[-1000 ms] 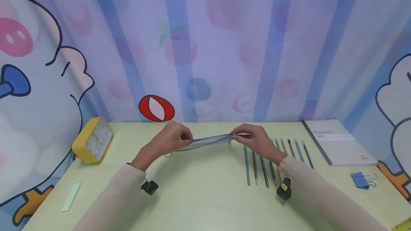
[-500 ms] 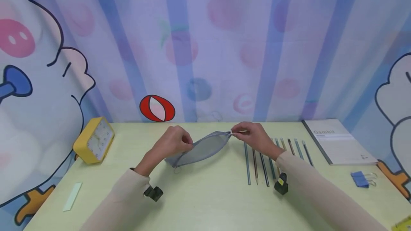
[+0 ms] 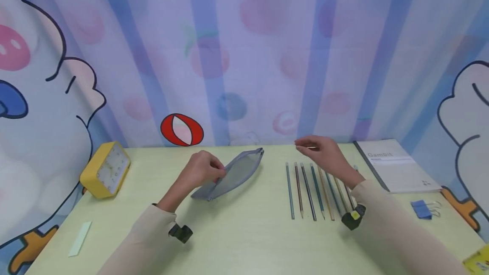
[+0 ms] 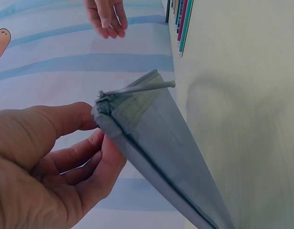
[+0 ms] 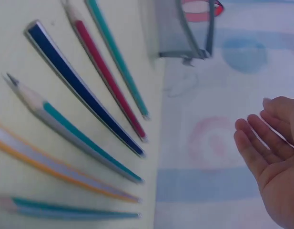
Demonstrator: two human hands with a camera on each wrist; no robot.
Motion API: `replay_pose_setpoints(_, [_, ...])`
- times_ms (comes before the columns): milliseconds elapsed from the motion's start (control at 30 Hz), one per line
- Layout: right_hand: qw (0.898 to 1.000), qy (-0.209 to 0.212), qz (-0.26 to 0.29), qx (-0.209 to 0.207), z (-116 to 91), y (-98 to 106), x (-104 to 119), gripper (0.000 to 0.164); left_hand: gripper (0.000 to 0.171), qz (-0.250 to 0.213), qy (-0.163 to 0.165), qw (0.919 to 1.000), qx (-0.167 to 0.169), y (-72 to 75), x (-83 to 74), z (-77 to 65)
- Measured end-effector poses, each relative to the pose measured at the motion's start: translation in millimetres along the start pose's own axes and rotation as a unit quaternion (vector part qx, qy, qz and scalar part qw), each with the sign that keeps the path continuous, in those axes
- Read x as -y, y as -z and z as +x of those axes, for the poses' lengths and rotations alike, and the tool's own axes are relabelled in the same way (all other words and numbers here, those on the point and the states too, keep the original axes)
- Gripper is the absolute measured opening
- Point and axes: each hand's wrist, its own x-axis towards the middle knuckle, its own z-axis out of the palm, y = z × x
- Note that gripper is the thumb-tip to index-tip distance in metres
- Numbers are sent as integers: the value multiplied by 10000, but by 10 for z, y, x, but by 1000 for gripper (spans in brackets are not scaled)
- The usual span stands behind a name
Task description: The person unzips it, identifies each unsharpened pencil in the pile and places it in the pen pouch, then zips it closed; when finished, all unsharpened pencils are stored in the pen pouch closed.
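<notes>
Lying farthest left on the table [image 3: 244,241] is one pale green strip [image 3: 80,239], near one yellow clock [image 3: 100,171] whose dial faces right. Next, the left hand [image 3: 198,169] pinches the edge of one mesh pouch [image 3: 241,172] between thumb and fingers. The pouch is grey-blue and see-through, with darker trim and a slender pull at one corner. Held above the middle of the table, it slants lengthwise from near left to far right, its narrow end pointing toward the curtain [image 3: 259,63]. Right of it, the right hand [image 3: 322,152] is loosely spread above the far ends of a row of pencils [image 3: 307,192], at least eight; the arm hides some. They run nearly parallel, away from the person. Beyond lie one Gambit notebook [image 3: 397,173], one blue binder clip [image 3: 421,209] and, at the corner, one cut-off yellow item [image 3: 477,262].
</notes>
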Motion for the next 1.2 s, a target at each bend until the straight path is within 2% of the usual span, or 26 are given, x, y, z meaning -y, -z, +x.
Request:
replay_pose_setpoints(233, [9983, -507, -184, 221, -155, 455, 42, 52, 10, 22, -4, 10000, -65, 21, 32, -10])
replay_pose_setpoints(500, [9941, -863, -11, 650, -404, 747, -12, 70, 10, -81, 63, 9999, 22, 14, 24, 8])
replay_pose_setpoints(733, [9849, -1411, -197, 986, -588, 805, -141, 73, 10, -107, 69, 9999, 42, 12, 51, -18])
replay_pose_setpoints(933, [9794, -1556, -291, 1252, -673, 786, -253, 69, 10, -137, 96, 9998, 47, 10, 61, -15])
replay_pose_setpoints(1200, [9676, -1857, -780, 1523, -742, 746, -404, 67, 10, -186, 78, 9998, 84, -2, 53, -11])
